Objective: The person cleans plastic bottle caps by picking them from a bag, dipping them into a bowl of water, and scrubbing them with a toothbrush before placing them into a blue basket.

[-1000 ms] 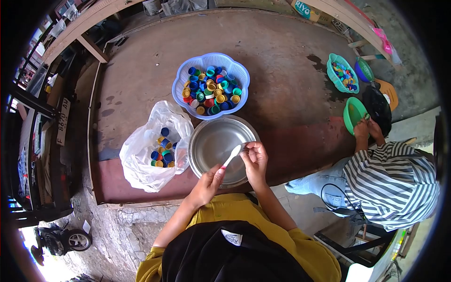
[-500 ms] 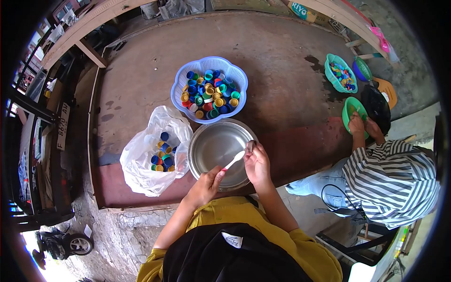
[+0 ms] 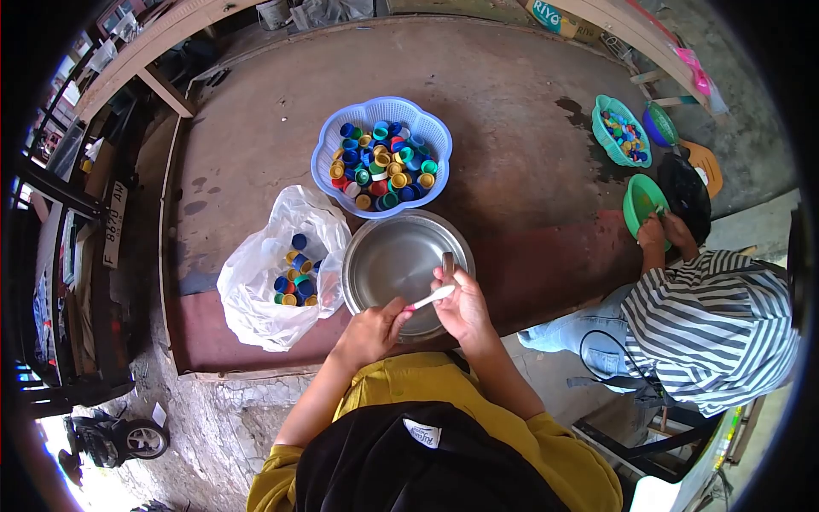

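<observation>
My left hand (image 3: 373, 331) is closed round the handle of a small white-and-pink toothbrush (image 3: 431, 297). The brush's white head reaches across to my right hand (image 3: 463, 309). Between the fingertips of that hand is a brownish bottle cap (image 3: 448, 264), seen edge-on. Both hands are over the near rim of a round metal basin (image 3: 351, 266). To its left lies an open clear plastic bag (image 3: 256, 286) with several bottle caps (image 3: 299, 241) inside. Just beyond the basin stands a blue scalloped plastic basket (image 3: 325, 136) full of blue, gold, green and red caps.
On the right, a person in a striped shirt (image 3: 708, 328) has both hands at a green bowl (image 3: 632, 207). Near it are a turquoise basket of caps (image 3: 601, 136) and a black plastic bag (image 3: 687, 196). A wooden rail (image 3: 166, 60) runs above the table's far left side.
My right hand has turned, bringing the cap edge-on and a little lower. The brush head has moved slightly right and down, against the right hand's fingers.
</observation>
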Demonstrator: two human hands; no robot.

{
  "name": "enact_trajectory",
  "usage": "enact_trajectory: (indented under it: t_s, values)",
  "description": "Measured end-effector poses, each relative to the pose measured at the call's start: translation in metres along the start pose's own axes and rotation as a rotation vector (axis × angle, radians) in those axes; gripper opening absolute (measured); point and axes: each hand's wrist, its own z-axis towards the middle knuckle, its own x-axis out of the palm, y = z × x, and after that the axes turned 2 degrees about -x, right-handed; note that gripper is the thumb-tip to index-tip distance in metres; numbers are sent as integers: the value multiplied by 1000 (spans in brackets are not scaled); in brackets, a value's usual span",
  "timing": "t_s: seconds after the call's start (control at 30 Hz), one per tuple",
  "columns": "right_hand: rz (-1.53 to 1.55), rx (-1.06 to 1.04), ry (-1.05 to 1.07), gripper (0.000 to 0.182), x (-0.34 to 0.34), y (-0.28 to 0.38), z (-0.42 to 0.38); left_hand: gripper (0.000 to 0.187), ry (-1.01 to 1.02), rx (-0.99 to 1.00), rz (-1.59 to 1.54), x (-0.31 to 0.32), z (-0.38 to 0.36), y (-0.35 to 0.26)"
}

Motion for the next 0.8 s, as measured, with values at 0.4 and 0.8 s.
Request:
enact_trajectory:
  t_s: [0.4, 0.8]
  values:
    - [-245, -150, 69, 7, 3, 9, -3, 14, -27, 51, 219, -9, -2, 8]
    - [-393, -312, -7, 21, 45, 16, 61, 18, -310, -283, -204, -54, -63, 16]
